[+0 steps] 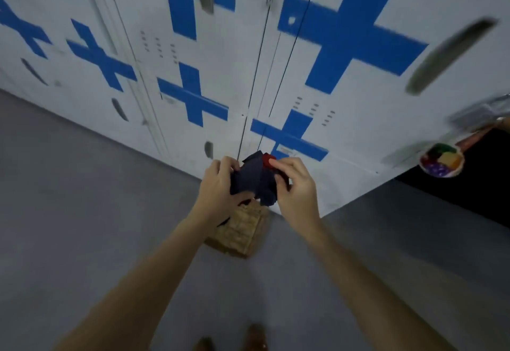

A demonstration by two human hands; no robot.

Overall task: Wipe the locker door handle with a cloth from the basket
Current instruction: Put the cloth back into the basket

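Dark navy cloth (254, 182) with red patch: soft, light, bunches easily; our left hand (220, 185) and right hand (295, 185) fingers pinch opposite edges above woven basket (242, 232).

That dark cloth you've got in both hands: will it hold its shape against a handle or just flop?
Likely floppy: the dark cloth bunches and folds between the left hand and right hand, one corner drooping. Probably light. It may need wadding before wiping.

no readable text, labels or numbers, only plain blue cross markings on the locker doors (358, 135)
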